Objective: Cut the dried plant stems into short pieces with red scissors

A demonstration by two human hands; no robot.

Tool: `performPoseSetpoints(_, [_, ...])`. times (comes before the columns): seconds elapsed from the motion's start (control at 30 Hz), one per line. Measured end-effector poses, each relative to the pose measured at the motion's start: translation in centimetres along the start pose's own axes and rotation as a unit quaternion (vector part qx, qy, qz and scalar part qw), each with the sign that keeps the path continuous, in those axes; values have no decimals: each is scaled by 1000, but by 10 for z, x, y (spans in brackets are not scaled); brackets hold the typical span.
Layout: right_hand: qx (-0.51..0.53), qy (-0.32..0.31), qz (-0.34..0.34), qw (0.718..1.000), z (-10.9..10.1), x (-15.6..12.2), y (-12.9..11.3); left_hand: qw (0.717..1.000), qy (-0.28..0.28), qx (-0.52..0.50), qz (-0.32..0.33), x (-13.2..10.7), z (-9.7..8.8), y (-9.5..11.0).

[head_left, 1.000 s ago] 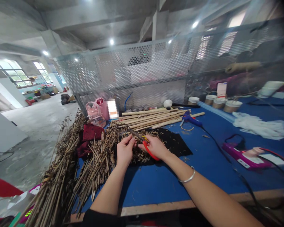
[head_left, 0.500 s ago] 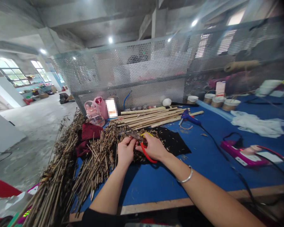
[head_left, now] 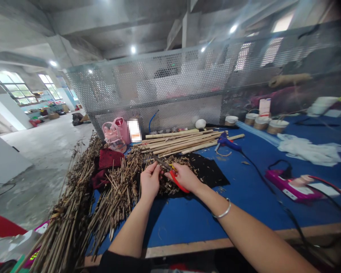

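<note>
My right hand (head_left: 186, 178) grips a pair of scissors (head_left: 166, 165) with red and yellow handles, the blades pointing up and left. My left hand (head_left: 149, 182) is closed in a pinch beside the blades; what sits between its fingertips is too small and hidden to name. Under both hands lies a black cloth (head_left: 213, 172) strewn with cut brown plant bits (head_left: 170, 186). Just left of my left hand, a pile of dried stalks (head_left: 121, 185) spreads over the blue tabletop (head_left: 187, 223).
A taller bundle of dried stems (head_left: 65, 216) lines the table's left edge. Pale sticks (head_left: 184, 143) lie behind the cloth. Rightward are a blue glue gun (head_left: 229, 143), a purple power strip (head_left: 292, 185), cords and white gloves (head_left: 309, 149). A perforated metal screen (head_left: 147, 87) stands behind.
The scissor blades, spread apart earlier, have come together. My left hand has shifted very slightly left; both hands stay over the black cloth.
</note>
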State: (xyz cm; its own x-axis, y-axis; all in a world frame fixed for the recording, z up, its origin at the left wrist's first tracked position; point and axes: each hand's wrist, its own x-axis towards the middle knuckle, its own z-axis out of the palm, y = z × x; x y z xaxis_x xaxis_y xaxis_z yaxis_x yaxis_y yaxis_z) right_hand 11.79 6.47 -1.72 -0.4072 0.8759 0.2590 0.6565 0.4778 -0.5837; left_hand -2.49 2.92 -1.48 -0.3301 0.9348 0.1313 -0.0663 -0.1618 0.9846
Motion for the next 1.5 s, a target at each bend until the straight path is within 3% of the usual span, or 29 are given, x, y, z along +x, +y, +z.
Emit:
performPoseSetpoints(0.2, [-40, 10, 13, 999, -5, 0, -3, 997, 14, -57, -52, 3, 1, 3])
performPoseSetpoints(0.37, [-43, 33, -35, 998, -7, -2, -6, 991, -10, -108, -77, 0, 5, 5])
performPoseSetpoints(0.57, [-77, 49, -31, 995, -5, -3, -6, 989, -35, -116, -83, -3, 6, 7])
performPoseSetpoints(1.1, [-14, 8, 39, 999, 0, 1, 2, 999, 32, -41, -6, 4, 2, -9])
performPoseSetpoints(1.33, [-40, 7, 20, 999, 0, 0, 3, 990, 44, -114, -69, 6, 1, 0])
performPoseSetpoints(1.5, [-35, 22, -18, 999, -1, -2, -3, 985, 28, -148, -81, 1, 4, 4])
